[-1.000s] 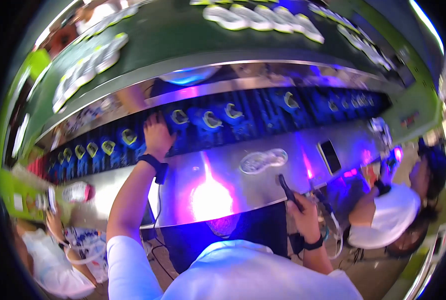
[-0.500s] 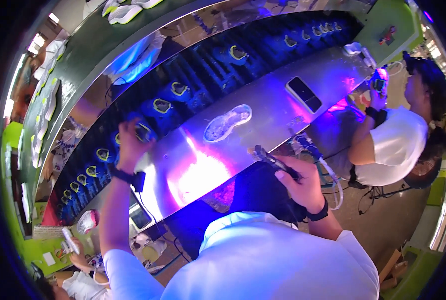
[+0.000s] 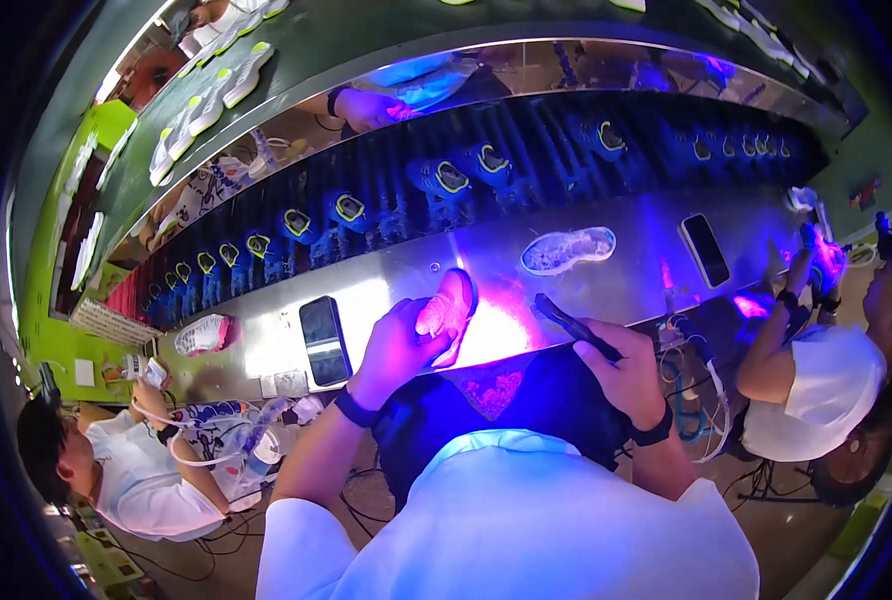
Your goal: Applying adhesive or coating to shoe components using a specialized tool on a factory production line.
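Observation:
My left hand [image 3: 394, 350] grips a shoe [image 3: 454, 308], tilted above the lit part of the metal bench [image 3: 626, 285]. Pink and violet light colours the shoe, so its own colour is hard to tell. In my right hand [image 3: 624, 372] is a slim dark-handled tool [image 3: 564, 318], its tip pointing up and left toward the bench. A gap separates that tip from the shoe. Farther back, between the two hands and the conveyor, a pale shoe sole [image 3: 568, 251] with a whitish surface lies flat on the bench.
A dark roller conveyor [image 3: 556, 170] curves behind the bench, carrying several blue shoes [image 3: 453, 177] with yellow-green collars. Phones lie at left [image 3: 325, 340] and right [image 3: 705, 249]. A white shoe [image 3: 204, 335] rests farther left. Co-workers sit on both sides [image 3: 151, 455] [image 3: 816, 385].
My left hand has come back from the conveyor with a shoe and now holds it over the bench. The right hand keeps its tool. The view has turned.

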`<state>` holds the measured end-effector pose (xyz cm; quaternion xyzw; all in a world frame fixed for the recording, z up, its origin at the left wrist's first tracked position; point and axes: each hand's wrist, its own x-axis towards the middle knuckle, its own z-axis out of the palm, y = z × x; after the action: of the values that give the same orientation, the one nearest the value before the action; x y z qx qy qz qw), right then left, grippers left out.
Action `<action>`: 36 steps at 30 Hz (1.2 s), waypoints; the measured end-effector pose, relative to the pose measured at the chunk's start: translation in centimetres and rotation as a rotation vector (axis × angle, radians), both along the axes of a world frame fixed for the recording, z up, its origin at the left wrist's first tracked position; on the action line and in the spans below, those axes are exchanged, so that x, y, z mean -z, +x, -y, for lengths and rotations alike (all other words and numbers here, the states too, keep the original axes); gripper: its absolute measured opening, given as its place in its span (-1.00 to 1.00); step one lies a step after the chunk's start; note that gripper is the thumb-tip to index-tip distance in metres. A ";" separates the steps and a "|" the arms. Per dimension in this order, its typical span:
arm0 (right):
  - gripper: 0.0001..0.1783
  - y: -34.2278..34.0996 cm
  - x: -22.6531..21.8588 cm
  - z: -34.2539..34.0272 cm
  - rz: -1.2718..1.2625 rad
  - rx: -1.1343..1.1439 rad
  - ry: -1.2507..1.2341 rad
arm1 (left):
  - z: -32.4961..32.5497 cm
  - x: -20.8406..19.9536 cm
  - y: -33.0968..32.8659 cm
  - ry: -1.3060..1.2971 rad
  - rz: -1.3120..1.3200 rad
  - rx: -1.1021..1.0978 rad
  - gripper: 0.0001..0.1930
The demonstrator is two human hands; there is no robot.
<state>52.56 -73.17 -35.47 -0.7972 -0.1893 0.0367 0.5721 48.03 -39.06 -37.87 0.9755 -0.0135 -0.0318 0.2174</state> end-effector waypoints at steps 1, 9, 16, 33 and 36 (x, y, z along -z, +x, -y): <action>-0.63 -0.2 -0.5 0.0 0.005 0.004 -0.028 | 0.8 -0.8 -0.4 -0.296 0.097 -0.081 -0.37; -0.64 -0.3 -3.2 -0.8 -0.041 -0.093 -0.029 | 3.2 -4.4 -3.5 -0.338 0.756 0.281 -0.39; -0.63 0.1 -6.6 -2.8 0.090 -0.164 -0.123 | 3.2 -6.9 -5.1 -0.005 0.944 0.537 -0.64; -0.63 -0.2 -4.9 2.5 -0.161 -0.342 -0.129 | 4.8 -5.7 -2.7 0.015 0.819 0.642 -0.67; -0.63 1.0 -4.0 1.7 -0.110 -0.246 -0.084 | 5.7 -5.3 -2.1 0.061 0.822 0.681 -0.67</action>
<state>53.57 -74.88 -31.43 -0.7880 -0.2522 0.1581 0.5390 45.92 -44.78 -32.56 0.8537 -0.4124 0.2838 0.1433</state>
